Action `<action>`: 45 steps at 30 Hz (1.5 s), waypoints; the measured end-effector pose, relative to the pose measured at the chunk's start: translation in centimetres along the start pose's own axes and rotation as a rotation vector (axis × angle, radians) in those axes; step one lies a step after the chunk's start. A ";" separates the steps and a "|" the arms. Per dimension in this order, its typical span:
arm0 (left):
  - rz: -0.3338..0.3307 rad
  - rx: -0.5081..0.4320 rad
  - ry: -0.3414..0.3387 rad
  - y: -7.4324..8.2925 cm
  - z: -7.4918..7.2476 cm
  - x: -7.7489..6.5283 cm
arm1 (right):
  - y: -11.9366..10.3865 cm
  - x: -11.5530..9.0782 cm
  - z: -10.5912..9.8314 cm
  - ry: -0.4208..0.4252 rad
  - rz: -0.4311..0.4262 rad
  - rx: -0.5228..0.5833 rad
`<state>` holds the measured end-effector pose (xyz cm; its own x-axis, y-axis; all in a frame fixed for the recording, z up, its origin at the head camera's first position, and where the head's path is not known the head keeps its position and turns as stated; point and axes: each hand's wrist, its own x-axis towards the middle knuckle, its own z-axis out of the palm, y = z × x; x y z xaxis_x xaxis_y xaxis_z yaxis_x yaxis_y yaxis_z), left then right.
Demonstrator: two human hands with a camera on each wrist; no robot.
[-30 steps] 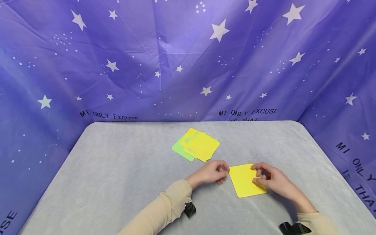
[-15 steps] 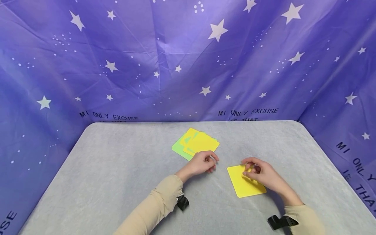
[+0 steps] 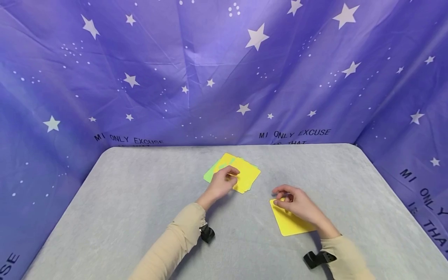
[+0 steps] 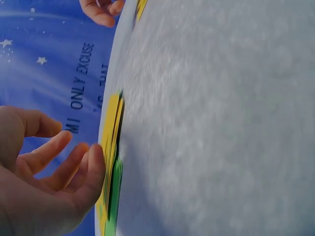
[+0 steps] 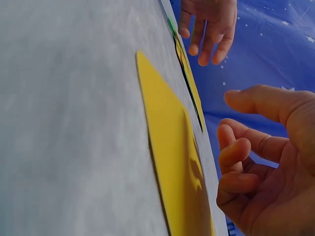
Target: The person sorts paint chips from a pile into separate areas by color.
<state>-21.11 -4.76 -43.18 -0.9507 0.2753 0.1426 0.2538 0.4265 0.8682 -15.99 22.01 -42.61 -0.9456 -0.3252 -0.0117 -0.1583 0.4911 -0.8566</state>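
Several thin square cards with rounded corners, yellow over green, lie in a loose pile toward the back of the table. Over the pile's near left part hovers my left hand, fingers loosely bent and holding nothing. Some of the pile is hidden beneath that hand. A single yellow card lies flat nearer to me, on the right. Above its far part is my right hand, also without anything in its grasp. In the right wrist view, a gap shows between the right fingers and the yellow card, which bears a shadow.
The table has a grey, cloth-like surface with rounded back corners. Behind it and at both sides hangs a purple curtain with white stars and lettering. A black camera strap sits at each wrist, over beige sleeves.
My left hand has left the single card's corner and moved left and back over the pile. My right hand has let go of that card and shifted left above it. The card stays put.
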 end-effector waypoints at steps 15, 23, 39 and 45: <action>-0.027 0.003 0.107 -1.3 -1.8 -0.4 | -1.3 3.0 2.3 0.044 0.009 -0.056; -0.049 0.063 0.110 -1.8 -1.5 -0.5 | -1.6 4.9 3.5 0.088 0.116 -0.075; -0.091 0.004 0.064 -1.4 -0.9 -0.5 | -1.8 5.7 4.0 0.080 0.162 -0.098; -0.169 -0.145 0.110 -1.6 -0.7 -0.6 | -1.7 5.7 4.2 0.075 0.158 -0.058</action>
<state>-21.08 -6.20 -44.28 -0.9931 0.1120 0.0336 0.0688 0.3280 0.9422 -19.95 15.96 -43.37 -0.9781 -0.1804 -0.1034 -0.0202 0.5775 -0.8162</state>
